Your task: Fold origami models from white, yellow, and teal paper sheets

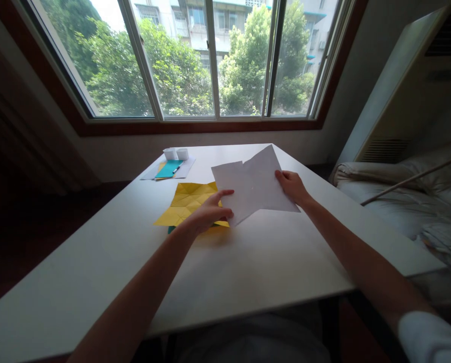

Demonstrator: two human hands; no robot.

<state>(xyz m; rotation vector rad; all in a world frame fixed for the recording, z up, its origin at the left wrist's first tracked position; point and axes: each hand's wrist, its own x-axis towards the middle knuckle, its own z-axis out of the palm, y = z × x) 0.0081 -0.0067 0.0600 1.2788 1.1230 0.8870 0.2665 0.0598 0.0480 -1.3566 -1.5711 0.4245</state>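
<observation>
Two overlapping white paper sheets (252, 184), plain and flat with a notch where their top edges meet, are held just above the white bench (248, 262). The left hand (209, 213) pinches their near left corner; the right hand (291, 185) grips the right edge. They partly cover creased yellow origami paper (187, 201), which hides something teal beneath.

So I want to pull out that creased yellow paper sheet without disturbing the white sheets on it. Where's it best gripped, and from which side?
Probably by the pointed near-left corner of the creased yellow paper sheet, coming from the left. That corner lies bare on the white table, while the left hand and the white paper sheets cover its right edge.
</observation>
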